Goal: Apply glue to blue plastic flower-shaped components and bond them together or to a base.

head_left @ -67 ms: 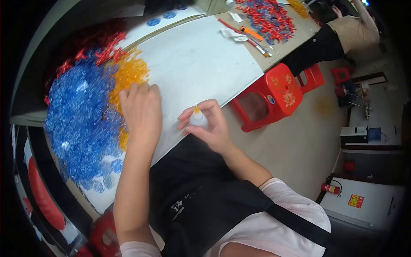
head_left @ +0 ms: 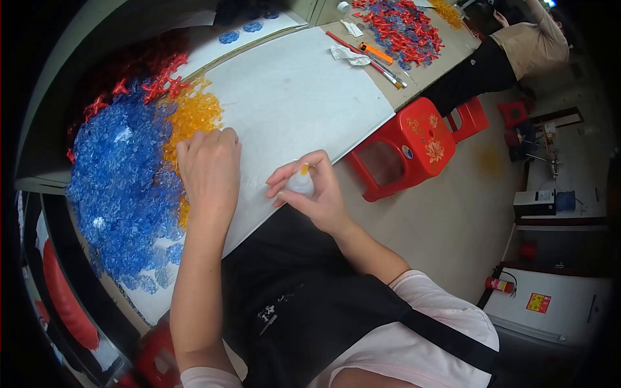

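My right hand (head_left: 318, 197) holds a small white squeeze bottle (head_left: 300, 183) with a yellow nozzle, tip upward, above the near edge of the white board (head_left: 291, 103). To its left, my left hand (head_left: 210, 167) is bent downward at the edge of a heap of yellow translucent pieces (head_left: 194, 111). Its fingers are curled and the fingertips hidden, so anything pinched in them is out of sight. Left of that hand spreads a big heap of blue translucent pieces (head_left: 119, 187), with red pieces (head_left: 165, 79) along its far side.
At the far right of the table lie an orange cutter (head_left: 376, 53), brushes (head_left: 388, 74), crumpled tissue (head_left: 349, 55) and a red-and-blue pile (head_left: 404, 32). Red plastic stools (head_left: 424, 139) stand beside the table's right edge. Another person (head_left: 527, 48) is at the upper right.
The bottle's nozzle has tipped slightly to the right in my right hand. My left hand stays beside the yellow pieces. The whole view has shifted a little.
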Available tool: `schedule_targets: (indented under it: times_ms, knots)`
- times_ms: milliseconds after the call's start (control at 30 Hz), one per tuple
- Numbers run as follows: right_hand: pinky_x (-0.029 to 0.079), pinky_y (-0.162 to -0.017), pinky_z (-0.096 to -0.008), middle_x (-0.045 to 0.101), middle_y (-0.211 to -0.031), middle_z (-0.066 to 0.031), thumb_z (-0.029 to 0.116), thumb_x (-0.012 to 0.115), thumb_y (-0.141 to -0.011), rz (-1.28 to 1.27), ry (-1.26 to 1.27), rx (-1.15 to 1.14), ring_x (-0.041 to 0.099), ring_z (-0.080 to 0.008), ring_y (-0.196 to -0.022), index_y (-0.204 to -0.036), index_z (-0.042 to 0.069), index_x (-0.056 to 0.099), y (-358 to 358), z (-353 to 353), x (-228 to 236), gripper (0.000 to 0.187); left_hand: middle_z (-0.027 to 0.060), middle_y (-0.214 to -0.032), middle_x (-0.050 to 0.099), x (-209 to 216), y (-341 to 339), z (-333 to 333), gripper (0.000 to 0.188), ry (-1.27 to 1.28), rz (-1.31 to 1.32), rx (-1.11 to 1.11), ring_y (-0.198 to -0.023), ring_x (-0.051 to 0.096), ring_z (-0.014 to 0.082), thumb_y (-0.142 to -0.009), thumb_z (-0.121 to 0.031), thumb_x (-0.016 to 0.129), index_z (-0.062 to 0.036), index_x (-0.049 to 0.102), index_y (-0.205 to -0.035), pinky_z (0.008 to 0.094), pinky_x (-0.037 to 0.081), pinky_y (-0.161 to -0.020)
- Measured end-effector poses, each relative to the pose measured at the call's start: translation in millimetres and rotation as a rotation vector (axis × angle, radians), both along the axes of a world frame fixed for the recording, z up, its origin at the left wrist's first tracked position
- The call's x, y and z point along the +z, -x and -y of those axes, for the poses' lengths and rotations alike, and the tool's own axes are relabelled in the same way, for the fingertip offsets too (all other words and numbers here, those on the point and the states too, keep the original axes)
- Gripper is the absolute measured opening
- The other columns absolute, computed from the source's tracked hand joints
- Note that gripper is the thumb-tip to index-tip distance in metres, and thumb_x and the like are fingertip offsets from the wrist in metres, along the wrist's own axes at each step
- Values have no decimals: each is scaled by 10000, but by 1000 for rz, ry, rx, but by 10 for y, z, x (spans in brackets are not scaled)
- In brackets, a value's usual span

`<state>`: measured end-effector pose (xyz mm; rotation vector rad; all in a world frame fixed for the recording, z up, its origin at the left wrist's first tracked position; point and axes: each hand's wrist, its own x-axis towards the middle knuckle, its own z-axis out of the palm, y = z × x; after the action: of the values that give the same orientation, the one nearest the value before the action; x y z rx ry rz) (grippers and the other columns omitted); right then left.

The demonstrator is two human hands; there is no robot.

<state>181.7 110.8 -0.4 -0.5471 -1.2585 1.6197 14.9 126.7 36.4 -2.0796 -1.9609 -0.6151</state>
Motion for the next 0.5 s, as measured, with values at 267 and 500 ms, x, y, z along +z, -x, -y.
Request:
schedule_targets:
  times_ms: [267, 500]
  knots:
    - [445, -544, -212, 587, -892, -129, -84, 587, -769, 203, 62, -71, 534, -106, -639, -990, -26, 522, 95, 37, 308, 238, 96, -839, 645, 144, 47, 640, 178, -11, 1314, -137, -791, 613, 165, -788, 21, 601, -4, 659, -955, 256, 465, -709]
    - [424, -534, -165, 632, -773, -33, -7, 670, -774, 277, 72, 200, 548, -42, -618, -885, -5, 624, 244, 309, 266, 120, 80, -858, 668, -104, -44, 1355, 141, -128, 1241, 27, -826, 628, 199, -746, 21, 654, -30, 686, -873, 277, 449, -754]
